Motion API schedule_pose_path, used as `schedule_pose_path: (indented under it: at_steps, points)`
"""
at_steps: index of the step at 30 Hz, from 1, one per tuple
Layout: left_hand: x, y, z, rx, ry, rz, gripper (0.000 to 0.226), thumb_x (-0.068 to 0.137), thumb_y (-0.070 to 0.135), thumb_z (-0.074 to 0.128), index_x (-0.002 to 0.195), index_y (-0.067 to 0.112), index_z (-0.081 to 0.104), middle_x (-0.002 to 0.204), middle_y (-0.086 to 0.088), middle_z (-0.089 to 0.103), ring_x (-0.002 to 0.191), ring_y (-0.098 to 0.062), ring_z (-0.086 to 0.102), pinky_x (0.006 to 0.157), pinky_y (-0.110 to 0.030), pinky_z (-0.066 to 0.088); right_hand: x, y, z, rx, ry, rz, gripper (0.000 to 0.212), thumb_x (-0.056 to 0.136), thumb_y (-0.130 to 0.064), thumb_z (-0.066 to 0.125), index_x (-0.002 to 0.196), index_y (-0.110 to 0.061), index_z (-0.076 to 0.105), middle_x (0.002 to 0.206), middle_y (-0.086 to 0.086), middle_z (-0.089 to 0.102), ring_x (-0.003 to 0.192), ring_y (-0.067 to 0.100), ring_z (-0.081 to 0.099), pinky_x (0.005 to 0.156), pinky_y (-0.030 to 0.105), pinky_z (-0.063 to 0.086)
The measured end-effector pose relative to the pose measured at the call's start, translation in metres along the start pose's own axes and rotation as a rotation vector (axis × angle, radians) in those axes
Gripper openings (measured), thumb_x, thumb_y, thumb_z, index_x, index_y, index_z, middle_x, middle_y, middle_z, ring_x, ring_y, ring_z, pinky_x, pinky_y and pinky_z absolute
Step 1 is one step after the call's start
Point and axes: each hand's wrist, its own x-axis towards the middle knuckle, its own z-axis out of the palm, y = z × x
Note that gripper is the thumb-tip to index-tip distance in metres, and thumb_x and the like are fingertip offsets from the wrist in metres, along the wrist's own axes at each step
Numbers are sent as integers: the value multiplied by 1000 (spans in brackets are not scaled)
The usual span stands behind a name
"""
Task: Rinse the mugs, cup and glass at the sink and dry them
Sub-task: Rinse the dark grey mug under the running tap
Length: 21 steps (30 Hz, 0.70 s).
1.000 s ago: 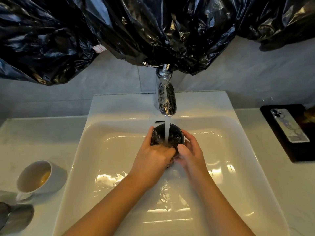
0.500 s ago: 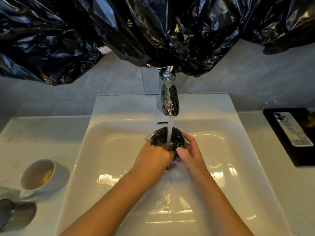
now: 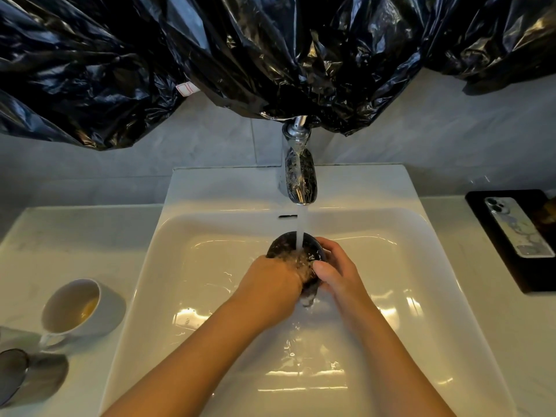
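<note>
A: Sink status?
B: Tap is running into the dark cup, mid-basin. Right hand is gripping its side and left hand is curling over the near rim.
A: Handling?
B: Judging it rigid, breakable, slippery while wet. Gripping the wall two-handed is making sense. It's looking glossy black, mouth tilting up.

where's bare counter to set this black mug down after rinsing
Left counter: bare from the back wall down to the white mug, alongside the sink rim; its near corner is crowded by that mug and a grey cup. Right counter: a bare strip between the sink rim and the black tray with the phone, and in front of the tray.
</note>
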Motion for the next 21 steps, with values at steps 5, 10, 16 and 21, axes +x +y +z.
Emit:
schedule_pose_path:
  at_steps: [5,10,16,21]
  points:
    - [-5,-5,-9,31,-37,84,39,92,7,48,127,22,50,111,-2,64,95,-26,61,74,-31,44,-1,2,-3,-22,-7,-21,62,61,-49,65,120,-30,60,120,6,65,107,20,65,89,35,57]
    - [-4,-18,-11,218,-71,73,27,90,24,49,114,30,60,104,5,68,101,-19,61,110,-40,31,-3,-1,6,2,-21,-33,61,60,-48,66,118,-31,59,118,5,64,104,13,67,80,29,58]
    - [1,-10,-5,154,-110,59,49,92,30,52,141,26,43,143,2,46,130,-23,44,112,-44,26,-4,-1,4,-37,-14,-35,59,60,-49,67,117,-37,58,118,1,63,104,13,67,80,28,57]
    - [2,-15,-16,59,13,278,23,86,8,62,107,13,67,99,-7,71,94,-29,64,90,-41,48,-2,-3,-3,-50,32,-52,56,59,-50,63,113,-36,61,114,1,65,102,14,66,80,29,57]
